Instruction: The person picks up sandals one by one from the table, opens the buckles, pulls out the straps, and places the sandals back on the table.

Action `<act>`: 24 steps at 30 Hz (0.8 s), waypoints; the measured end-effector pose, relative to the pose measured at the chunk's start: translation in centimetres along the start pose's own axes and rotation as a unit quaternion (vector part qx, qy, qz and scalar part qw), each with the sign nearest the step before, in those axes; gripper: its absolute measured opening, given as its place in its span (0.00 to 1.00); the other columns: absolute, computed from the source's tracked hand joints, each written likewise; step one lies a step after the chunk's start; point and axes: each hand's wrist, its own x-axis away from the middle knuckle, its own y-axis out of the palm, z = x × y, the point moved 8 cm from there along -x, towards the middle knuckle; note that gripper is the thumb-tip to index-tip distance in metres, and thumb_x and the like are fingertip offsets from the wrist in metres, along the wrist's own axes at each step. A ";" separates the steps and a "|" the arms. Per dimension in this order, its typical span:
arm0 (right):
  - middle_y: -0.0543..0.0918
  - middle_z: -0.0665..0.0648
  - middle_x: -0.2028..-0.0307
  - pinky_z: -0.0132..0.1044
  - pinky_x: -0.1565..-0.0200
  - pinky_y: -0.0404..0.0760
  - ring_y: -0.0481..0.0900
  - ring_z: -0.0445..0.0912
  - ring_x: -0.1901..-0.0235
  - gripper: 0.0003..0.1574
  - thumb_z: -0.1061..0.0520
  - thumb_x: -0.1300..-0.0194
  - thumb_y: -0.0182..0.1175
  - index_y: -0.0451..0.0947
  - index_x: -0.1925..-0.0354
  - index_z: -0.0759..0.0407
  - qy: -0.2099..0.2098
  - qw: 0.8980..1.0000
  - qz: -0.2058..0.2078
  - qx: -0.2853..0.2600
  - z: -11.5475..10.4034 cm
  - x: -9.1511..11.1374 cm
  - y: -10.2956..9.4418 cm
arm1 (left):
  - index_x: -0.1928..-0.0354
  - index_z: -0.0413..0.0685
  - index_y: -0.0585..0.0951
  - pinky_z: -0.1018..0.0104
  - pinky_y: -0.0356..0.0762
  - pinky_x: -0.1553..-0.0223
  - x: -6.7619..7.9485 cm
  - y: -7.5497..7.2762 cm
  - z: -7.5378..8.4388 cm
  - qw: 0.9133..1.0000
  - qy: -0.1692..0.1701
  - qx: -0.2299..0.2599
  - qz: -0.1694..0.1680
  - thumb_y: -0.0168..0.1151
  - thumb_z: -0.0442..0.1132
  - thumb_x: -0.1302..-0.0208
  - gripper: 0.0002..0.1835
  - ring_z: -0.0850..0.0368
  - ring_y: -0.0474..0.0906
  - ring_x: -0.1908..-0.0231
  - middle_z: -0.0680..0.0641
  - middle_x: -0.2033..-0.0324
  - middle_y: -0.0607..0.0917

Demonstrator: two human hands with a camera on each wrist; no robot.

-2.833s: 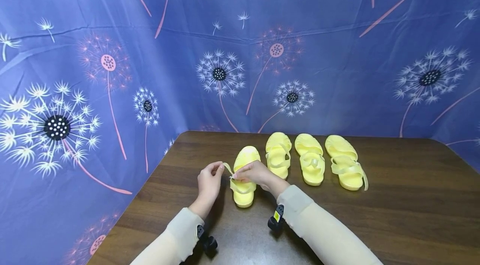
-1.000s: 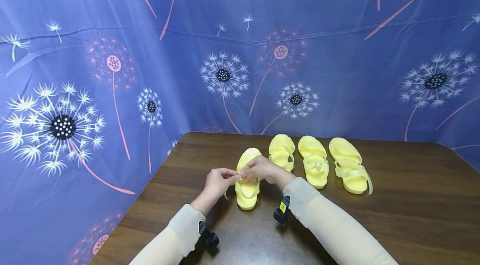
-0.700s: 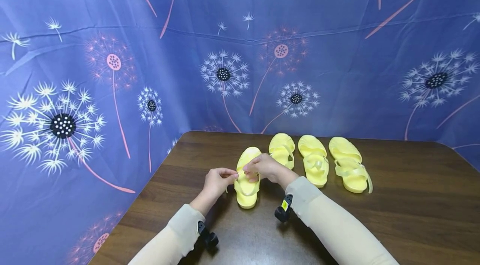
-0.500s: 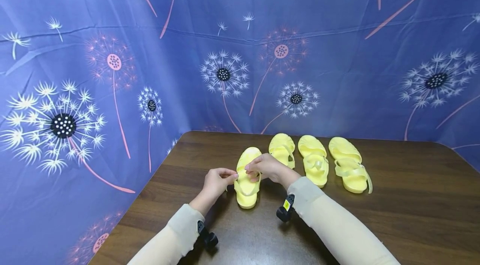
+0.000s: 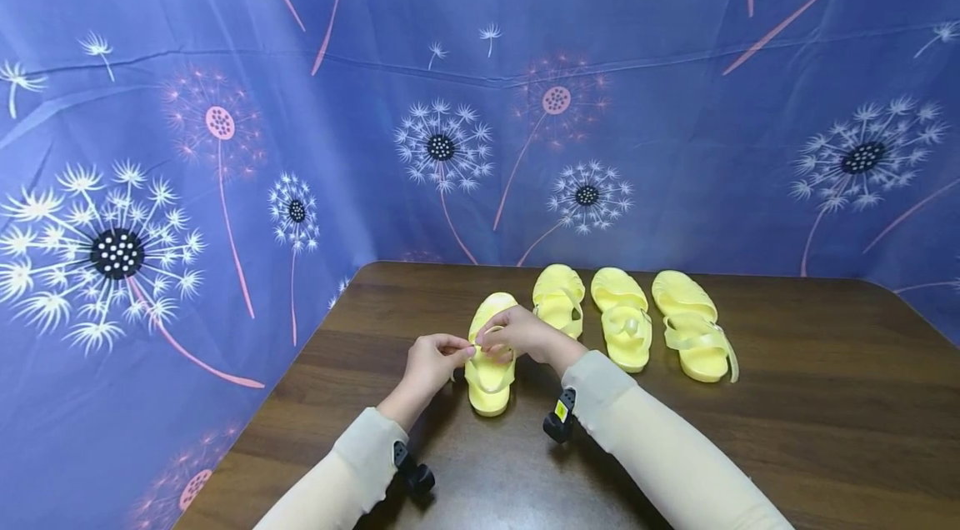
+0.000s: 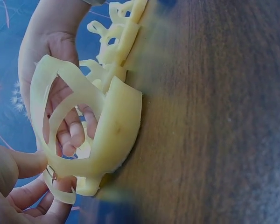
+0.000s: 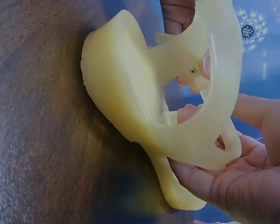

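A yellow jelly sandal stands on the table with its toe pointing away, left of a row of similar ones. My left hand pinches its ankle strap at the left side; in the left wrist view, thumb and fingers hold the strap end beside a small metal buckle. Over the sandal from the right comes my right hand, thumb and fingertips curled at the strap close to the left fingertips. The right wrist view shows the right fingers behind the strap, which partly hides them.
To the right stand three more yellow sandals: one partly behind the right hand, a middle one and a far one with a loose strap. The brown wooden table meets a blue dandelion cloth at the back.
My left hand has moved right from the outstretched strap end to the sandal's side. The right fingers drew back slightly, then returned left to the left fingertips. The sandals have stayed put.
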 end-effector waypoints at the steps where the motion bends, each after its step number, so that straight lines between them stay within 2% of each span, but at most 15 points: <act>1: 0.85 0.58 0.69 0.36 0.66 0.84 0.80 0.43 0.70 0.10 0.61 0.37 0.64 0.82 0.59 0.67 0.001 1.000 0.005 0.004 0.0 0.0 0.0 | 0.67 0.42 0.88 0.70 0.77 0.69 0.0 0.0 0.0 1.000 0.000 0.001 0.000 0.71 0.38 0.44 0.06 0.65 0.77 0.73 0.47 0.72 0.88; 10: 0.86 0.64 0.64 0.38 0.62 0.85 0.82 0.46 0.67 0.09 0.64 0.35 0.61 0.81 0.60 0.70 0.011 1.000 0.016 -0.003 0.3 0.2 0.0 | 0.67 0.42 0.88 0.71 0.76 0.70 0.0 0.3 -0.1 1.000 -0.002 0.010 -0.001 0.70 0.37 0.43 0.06 0.65 0.76 0.75 0.47 0.73 0.88; 19: 0.84 0.59 0.68 0.37 0.61 0.84 0.81 0.45 0.68 0.11 0.63 0.31 0.56 0.80 0.57 0.73 0.017 0.998 0.022 -0.048 0.9 0.2 -0.4 | 0.66 0.40 0.88 0.71 0.77 0.70 0.2 0.0 -0.1 1.000 0.001 0.021 0.005 0.70 0.37 0.43 0.06 0.66 0.77 0.74 0.46 0.72 0.89; 24: 0.83 0.58 0.69 0.37 0.62 0.84 0.80 0.45 0.69 0.11 0.64 0.31 0.56 0.79 0.57 0.73 0.010 0.998 0.021 -0.054 1.0 0.1 -0.5 | 0.66 0.41 0.88 0.71 0.77 0.71 0.2 0.0 0.0 1.000 -0.002 0.019 0.006 0.70 0.37 0.43 0.06 0.66 0.77 0.75 0.46 0.72 0.88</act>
